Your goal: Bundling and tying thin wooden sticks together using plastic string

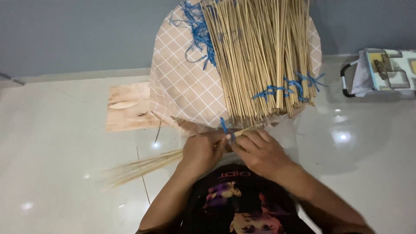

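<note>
Thin stick bundle (147,164) lies across lap, long axis running left toward floor. Left hand (202,149) clenched round it; right hand (260,151) pinching blue string (224,126) at near end (hands touching). Big stick stack (260,56) just beyond.

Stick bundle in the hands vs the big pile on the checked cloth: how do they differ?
The small bundle is thin and lies nearly level, fanning out leftward; the big pile is broad and runs up and down the frame. The left hand and right hand grip the small bundle; the big pile rests untouched on the checked cloth. Both are pale tan sticks with blue string.
</note>
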